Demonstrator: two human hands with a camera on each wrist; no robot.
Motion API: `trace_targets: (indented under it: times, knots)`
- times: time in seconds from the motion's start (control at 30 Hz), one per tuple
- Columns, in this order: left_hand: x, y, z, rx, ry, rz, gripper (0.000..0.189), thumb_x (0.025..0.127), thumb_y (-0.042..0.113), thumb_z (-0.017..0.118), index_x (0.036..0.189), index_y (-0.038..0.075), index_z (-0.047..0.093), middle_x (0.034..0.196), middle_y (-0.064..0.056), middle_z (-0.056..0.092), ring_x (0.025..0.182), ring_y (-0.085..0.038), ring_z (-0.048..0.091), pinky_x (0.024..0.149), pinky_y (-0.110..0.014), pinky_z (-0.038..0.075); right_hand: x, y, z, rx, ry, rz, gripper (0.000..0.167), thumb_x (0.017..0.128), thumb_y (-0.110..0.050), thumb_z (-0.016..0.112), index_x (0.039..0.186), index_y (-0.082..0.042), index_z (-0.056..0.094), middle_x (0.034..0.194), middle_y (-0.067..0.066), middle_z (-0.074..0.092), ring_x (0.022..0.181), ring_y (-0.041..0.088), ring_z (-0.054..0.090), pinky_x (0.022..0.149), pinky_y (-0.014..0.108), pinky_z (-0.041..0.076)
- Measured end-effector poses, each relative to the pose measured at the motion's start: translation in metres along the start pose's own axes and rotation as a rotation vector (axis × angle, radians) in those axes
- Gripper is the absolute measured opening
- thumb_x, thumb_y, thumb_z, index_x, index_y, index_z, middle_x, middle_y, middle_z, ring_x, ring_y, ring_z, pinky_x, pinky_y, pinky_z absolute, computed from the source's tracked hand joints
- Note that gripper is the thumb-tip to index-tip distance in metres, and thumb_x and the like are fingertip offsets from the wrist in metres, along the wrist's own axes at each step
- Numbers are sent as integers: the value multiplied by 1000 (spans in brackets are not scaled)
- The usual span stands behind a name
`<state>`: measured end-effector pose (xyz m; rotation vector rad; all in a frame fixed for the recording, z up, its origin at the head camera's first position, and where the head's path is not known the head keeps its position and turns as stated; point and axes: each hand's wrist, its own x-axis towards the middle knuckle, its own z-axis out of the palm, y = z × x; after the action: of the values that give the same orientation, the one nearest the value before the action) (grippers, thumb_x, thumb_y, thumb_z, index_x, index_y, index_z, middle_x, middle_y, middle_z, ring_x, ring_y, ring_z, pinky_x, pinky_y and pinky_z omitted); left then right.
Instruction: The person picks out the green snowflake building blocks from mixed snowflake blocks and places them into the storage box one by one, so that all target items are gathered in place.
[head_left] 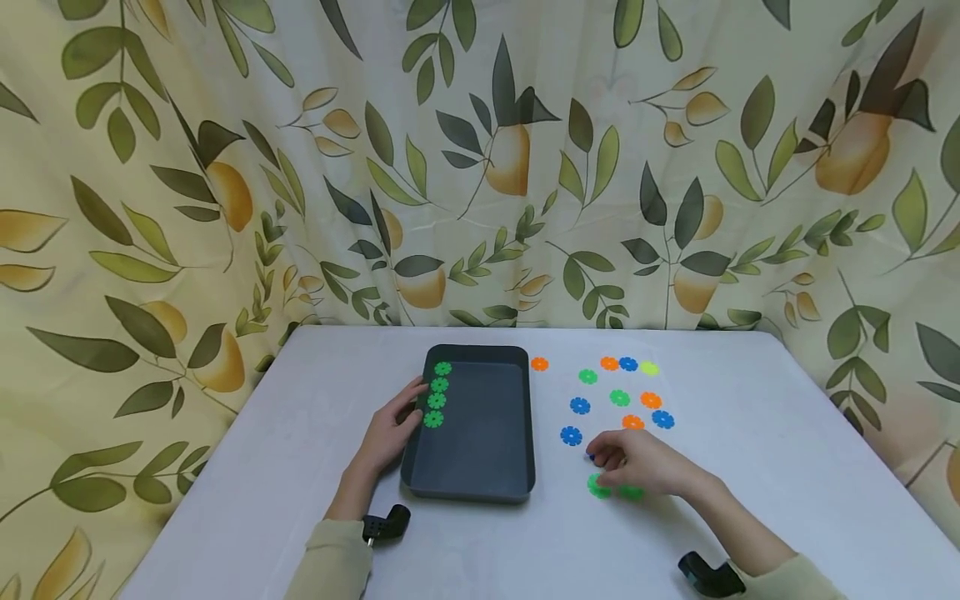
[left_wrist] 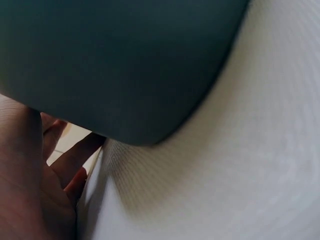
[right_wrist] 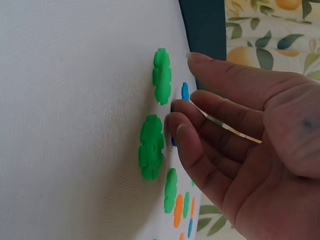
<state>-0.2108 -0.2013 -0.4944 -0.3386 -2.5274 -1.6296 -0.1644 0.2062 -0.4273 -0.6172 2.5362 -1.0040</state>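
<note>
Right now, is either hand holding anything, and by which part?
The left hand touches the left side of the tray; a grip isn't clear. The right hand is at a blue disc; any pinch is hidden.

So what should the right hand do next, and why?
I'd guess the right hand should pick up a green flower piece beside it: it's close, and the dark tray holds only green pieces, four in a line.

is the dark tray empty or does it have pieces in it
Not empty: in the head view, four green pieces sit inside the tray, along its left side.
</note>
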Motion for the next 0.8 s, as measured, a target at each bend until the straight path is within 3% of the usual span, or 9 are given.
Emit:
trace_targets:
  times: [0.23,0.47,0.77,0.8]
  knots:
    - [1,-1,2,-19,7,0,43,100,3,56,142,8,59,157,0,43,139,-27,45,114,-44,37,-2,-3,5,-69,26,-26,34,75,-3,85,106,-1,71,91,0,63,83,20,56,72,26,54]
    - [4,-2,7,-23,43,-1,41,99,-2,55,140,0,58,156,-9,43,138,-34,45,113,-51,36,-3,0,9,-92,27,-35,29,75,1,84,100,-3,71,86,-2,61,79,18,54,68,25,53]
    - [0,3,3,-23,29,13,42,98,0,56,140,3,59,156,-5,44,140,-29,44,113,-47,38,-3,-1,11,-94,9,-45,25,76,2,83,98,-4,72,85,-3,63,78,16,56,69,24,55]
    - [1,-2,3,-26,30,19,42,98,1,57,140,4,60,155,-4,45,140,-28,45,113,-46,38,-3,-1,11,-92,7,-47,25,76,2,84,98,-4,72,86,-3,63,78,16,56,69,24,55]
